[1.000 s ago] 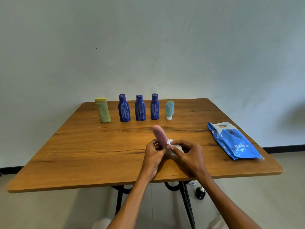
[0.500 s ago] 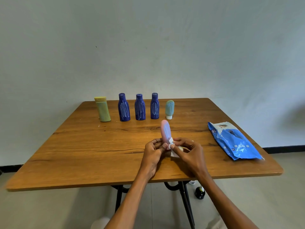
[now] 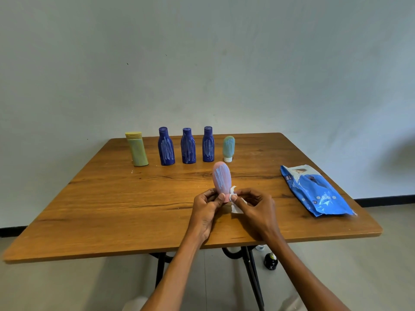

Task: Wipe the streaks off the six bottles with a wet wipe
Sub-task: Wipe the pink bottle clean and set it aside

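My left hand (image 3: 206, 205) grips the lower end of a pink bottle (image 3: 221, 178) held upright over the table's front middle; pale blue streaks cover its facing side. My right hand (image 3: 253, 207) pinches a white wet wipe (image 3: 237, 206) against the bottle's base. Along the back of the table stand a yellow-green bottle (image 3: 137, 149), three dark blue bottles (image 3: 166, 147) (image 3: 188, 146) (image 3: 208, 145) with white streaks, and a small teal bottle (image 3: 228, 148) on its white cap.
A blue wet-wipe pack (image 3: 314, 191) lies flat near the right edge of the wooden table (image 3: 112, 209). A small black bottle (image 3: 271, 261) stands on the floor by the table's metal legs. A pale wall is behind.
The pink bottle has swung from tilted left to upright, its streaked side now facing me. Both hands stayed near the same spot, the wipe still at the bottle's base.
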Tool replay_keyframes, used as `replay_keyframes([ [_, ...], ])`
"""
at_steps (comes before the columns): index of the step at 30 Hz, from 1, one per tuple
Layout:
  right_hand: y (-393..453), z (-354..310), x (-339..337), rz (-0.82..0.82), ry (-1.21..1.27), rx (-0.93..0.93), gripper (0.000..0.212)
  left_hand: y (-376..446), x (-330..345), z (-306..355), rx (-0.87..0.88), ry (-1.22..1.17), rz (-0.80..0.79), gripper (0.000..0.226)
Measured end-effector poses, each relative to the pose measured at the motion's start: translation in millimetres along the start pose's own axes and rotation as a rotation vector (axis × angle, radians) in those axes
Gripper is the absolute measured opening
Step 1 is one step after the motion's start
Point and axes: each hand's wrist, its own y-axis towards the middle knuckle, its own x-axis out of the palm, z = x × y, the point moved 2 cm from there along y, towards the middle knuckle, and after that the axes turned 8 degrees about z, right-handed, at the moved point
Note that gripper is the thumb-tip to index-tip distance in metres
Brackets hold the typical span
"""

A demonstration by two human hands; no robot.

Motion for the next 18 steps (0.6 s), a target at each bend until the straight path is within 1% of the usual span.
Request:
replay_keyframes([
  [3,-0.1,3.9,-0.2,-0.037,0.013,0.035,0.016,-1.0,1.0,1.6,0.026,0.007,0.021,0.020],
  [7,3.2,6.6,2.4,-0.130,0.026,0.186,0.018,0.4,1.8,2.2,0.052,0.017,0.022,0.023],
  [11,6.7,6.8,1.1,-0.197,0.199,0.357,0.027,1.3,4.8,1.8,0.133,0.066,0.016,0.025],
  [13,7.4,7.2,3.9,-0.223,0.266,0.429,0.030,3.0,5.6,2.4,0.142,0.053,0.020,0.027],
  [18,2.0,5.4,27.7,-0.277,0.340,0.494,0.025,5.2,4.5,1.9,0.148,-0.002,0.047,0.025],
])
